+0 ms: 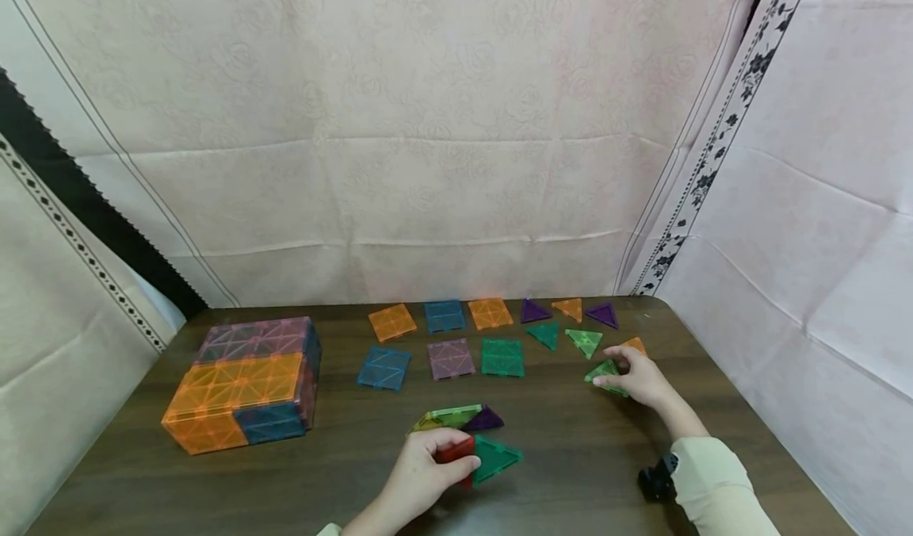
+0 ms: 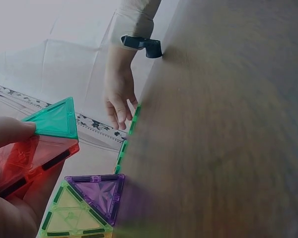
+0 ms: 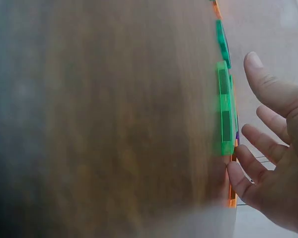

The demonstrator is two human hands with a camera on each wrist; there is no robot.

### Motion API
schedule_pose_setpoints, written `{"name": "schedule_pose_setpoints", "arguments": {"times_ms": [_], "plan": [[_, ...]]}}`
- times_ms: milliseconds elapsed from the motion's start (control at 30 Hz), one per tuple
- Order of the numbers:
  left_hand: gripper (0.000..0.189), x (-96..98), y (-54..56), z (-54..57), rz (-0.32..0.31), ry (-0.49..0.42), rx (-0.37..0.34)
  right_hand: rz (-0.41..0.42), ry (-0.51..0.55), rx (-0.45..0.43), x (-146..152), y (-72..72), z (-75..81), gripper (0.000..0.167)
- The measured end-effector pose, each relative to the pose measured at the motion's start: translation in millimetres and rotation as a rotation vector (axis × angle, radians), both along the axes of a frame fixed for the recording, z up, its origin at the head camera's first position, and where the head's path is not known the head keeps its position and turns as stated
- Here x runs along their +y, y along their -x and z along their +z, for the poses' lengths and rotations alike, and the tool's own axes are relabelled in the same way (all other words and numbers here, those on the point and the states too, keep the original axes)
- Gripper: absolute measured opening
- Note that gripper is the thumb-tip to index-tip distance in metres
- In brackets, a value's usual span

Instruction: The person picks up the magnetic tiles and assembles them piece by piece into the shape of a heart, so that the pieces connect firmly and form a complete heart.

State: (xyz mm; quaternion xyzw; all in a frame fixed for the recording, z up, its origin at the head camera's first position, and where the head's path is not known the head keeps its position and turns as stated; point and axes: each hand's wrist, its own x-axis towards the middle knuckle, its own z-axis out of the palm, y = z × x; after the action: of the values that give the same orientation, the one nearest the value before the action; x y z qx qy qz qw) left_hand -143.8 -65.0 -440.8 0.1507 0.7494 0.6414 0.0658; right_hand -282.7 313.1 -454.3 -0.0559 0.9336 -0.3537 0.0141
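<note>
My left hand (image 1: 417, 476) pinches a red translucent magnetic tile (image 2: 32, 161) between thumb and fingers. A teal triangular tile (image 1: 497, 458) is joined to it, pointing right. Just beyond that hand stands a small piece made of a light green triangle tile (image 1: 451, 416) and a purple triangle tile (image 1: 487, 420), with yellow at its left end. At the right, my right hand (image 1: 639, 379) hovers over a green triangle tile (image 1: 605, 375) lying on the table. Its fingers are spread, and the thumb is apart from the tile in the right wrist view (image 3: 273, 91).
Behind the hands lie several square tiles, among them a mauve one (image 1: 451, 359) and a green one (image 1: 502, 357). Several small triangles, including a teal one (image 1: 545, 335), lie farther right. An orange, blue and mauve tile box (image 1: 242, 385) stands at left on the wooden table (image 1: 285, 488).
</note>
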Motion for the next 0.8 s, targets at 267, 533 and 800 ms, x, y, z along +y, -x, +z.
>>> {"name": "schedule_pose_setpoints", "arguments": {"times_ms": [267,533,800], "plan": [[0.013,0.1,0.5,0.2,-0.001,0.009,0.003,0.022,-0.028,-0.031,5.2,6.0,-3.5,0.069],[0.014,0.1,0.7,0.1,-0.002,0.009,-0.005,0.033,-0.07,-0.03,2.8,6.2,-2.7,0.067],[0.014,0.5,1.0,-0.2,0.0,0.019,-0.003,0.073,-0.159,0.053,-0.9,3.0,-0.8,0.05]]}}
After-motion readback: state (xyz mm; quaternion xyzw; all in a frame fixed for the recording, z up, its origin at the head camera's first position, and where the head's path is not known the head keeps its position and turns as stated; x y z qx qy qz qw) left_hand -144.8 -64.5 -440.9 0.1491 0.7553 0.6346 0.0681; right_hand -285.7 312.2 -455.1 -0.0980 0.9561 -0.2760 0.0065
